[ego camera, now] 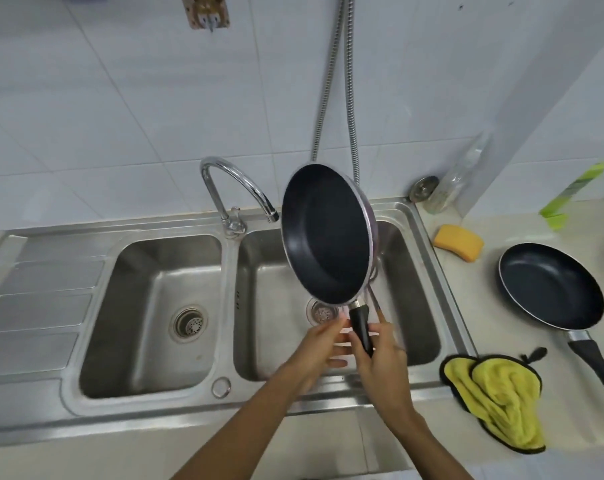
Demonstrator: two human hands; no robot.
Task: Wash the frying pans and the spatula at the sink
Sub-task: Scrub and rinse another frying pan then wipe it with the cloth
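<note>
Frying pan is up on edge above my hands, over the sink, handle pointing down at me. Right hand wraps the handle, left hand just touches it, fingers loose.

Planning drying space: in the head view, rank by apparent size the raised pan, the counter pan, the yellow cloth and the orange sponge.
1-2. raised pan and counter pan: they look alike, and the raised one is nearer the camera, so they are left unranked.
3. yellow cloth.
4. orange sponge.
</note>
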